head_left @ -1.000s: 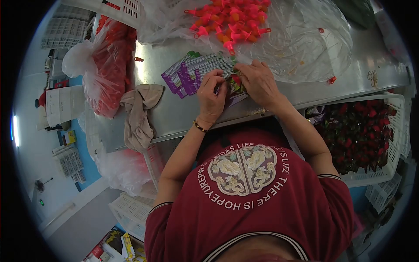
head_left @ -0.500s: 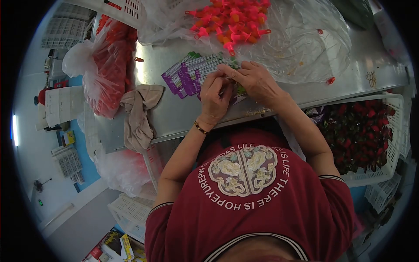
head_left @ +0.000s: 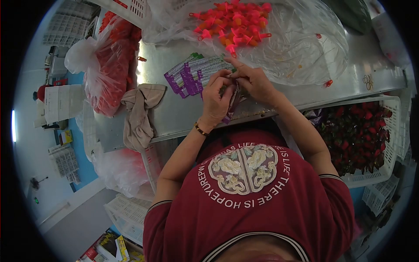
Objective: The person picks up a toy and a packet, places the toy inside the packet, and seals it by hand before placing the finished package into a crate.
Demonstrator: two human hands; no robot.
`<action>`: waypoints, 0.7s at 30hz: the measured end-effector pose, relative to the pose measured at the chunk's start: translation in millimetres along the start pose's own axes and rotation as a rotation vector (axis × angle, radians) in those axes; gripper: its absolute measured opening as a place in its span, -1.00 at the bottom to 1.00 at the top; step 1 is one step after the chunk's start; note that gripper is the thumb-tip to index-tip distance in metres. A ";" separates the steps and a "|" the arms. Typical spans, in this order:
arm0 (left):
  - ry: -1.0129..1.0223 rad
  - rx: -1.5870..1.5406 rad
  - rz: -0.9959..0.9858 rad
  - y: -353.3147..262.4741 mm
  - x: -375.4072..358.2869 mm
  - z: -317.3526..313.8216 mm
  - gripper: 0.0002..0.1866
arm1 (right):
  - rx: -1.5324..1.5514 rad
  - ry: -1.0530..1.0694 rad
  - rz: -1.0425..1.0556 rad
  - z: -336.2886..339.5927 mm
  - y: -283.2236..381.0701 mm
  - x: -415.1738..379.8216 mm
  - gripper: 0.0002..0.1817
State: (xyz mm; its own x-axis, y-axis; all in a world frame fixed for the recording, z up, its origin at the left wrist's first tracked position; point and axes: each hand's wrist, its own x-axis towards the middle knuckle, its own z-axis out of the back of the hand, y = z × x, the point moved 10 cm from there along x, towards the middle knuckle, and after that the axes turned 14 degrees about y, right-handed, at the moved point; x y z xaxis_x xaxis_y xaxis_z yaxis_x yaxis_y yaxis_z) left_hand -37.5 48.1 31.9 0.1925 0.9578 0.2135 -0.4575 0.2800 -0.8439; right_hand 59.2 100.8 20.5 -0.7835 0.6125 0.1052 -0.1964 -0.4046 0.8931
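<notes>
Close to the table's front edge, a purple packet (head_left: 234,104) stands upright between my hands, most of it hidden by the fingers. My left hand (head_left: 215,98) is closed around its left side. My right hand (head_left: 258,86) pinches at its upper edge with the thumb and bent fingers, while the index finger points forward. Beyond the left hand, several flat purple-and-green printed packets (head_left: 188,79) lie fanned out on the metal table (head_left: 172,113). Farther back, pink-and-orange pacifier-shaped pieces (head_left: 238,24) are heaped on a clear plastic sheet (head_left: 301,48).
A crumpled beige cloth (head_left: 140,111) hangs over the table's left edge, near a tied bag of red pieces (head_left: 107,81). At right, a white crate (head_left: 396,131) holds many dark red wrapped items (head_left: 355,135). Rubber bands (head_left: 368,81) lie at the right end of the table.
The held packet has turned more upright and shows its purple side below the fingers. My right hand has shifted slightly, its index finger now raised and pointing forward.
</notes>
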 end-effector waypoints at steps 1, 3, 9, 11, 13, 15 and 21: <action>-0.017 -0.128 0.094 12.7 -2.8 0.7 -0.87 | 0.215 0.017 -0.104 -1.3 -11.1 -1.4 -0.30; -0.034 -0.260 0.185 24.6 -3.2 0.7 -0.85 | 0.271 -0.056 -0.094 2.2 -11.2 -4.8 -0.31; 0.133 -0.986 0.495 65.8 -16.5 -28.5 -0.82 | 0.308 -0.137 -0.048 2.9 -6.0 -9.0 -0.36; 0.075 -1.010 0.496 68.5 -18.8 -28.1 -0.83 | 0.291 -0.152 -0.050 2.7 -6.0 -10.0 -0.42; 0.053 -1.032 0.504 64.2 -19.8 -27.5 -0.84 | 0.251 -0.188 0.001 6.1 -1.5 -11.2 -0.63; 0.029 -1.053 0.511 64.2 -21.3 -28.8 -0.86 | 0.230 -0.187 0.000 8.2 6.6 -12.2 -0.71; -0.100 -1.105 0.472 68.9 -20.9 -22.9 -0.96 | 0.154 -0.007 0.023 -8.2 6.3 -5.3 -0.74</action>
State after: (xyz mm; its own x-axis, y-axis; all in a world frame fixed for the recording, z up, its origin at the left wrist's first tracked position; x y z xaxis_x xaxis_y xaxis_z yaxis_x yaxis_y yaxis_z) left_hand -53.2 45.9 -41.9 0.1156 0.9654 -0.2338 0.5350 -0.2588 -0.8042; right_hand 57.3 89.4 22.0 -0.7824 0.6093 0.1291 -0.0850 -0.3097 0.9470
